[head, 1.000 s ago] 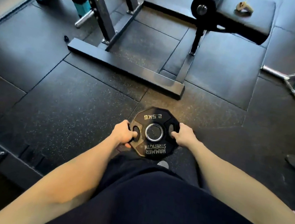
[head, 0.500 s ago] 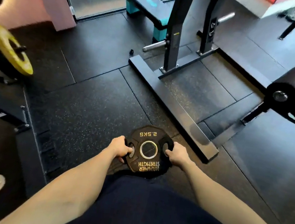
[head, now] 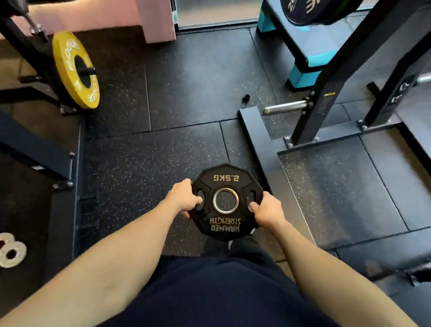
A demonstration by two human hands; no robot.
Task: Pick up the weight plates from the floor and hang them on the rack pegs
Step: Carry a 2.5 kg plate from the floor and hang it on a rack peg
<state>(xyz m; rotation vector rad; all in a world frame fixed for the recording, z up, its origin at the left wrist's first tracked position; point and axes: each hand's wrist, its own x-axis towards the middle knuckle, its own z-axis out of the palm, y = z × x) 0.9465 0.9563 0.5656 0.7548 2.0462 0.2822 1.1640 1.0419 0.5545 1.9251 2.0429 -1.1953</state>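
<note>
Down in the head view, a small black weight plate (head: 225, 202) marked 2.5KG sits flat-faced up between both hands in front of the person's dark shirt, above the speckled rubber floor (head: 152, 171): the left hand (head: 183, 197) curls round its left edge with fingers hooked in the grip slot, and the right hand (head: 267, 212) clamps the right edge the same way. Off to the left a yellow plate (head: 75, 68) hangs on a rack peg, two small silver plates (head: 6, 249) lie on a dark mat, and ahead to the right a big black plate (head: 311, 2) hangs on the black rack (head: 331, 77), whose bare steel peg (head: 285, 109) sticks out low beside a teal step (head: 302, 50).
</note>
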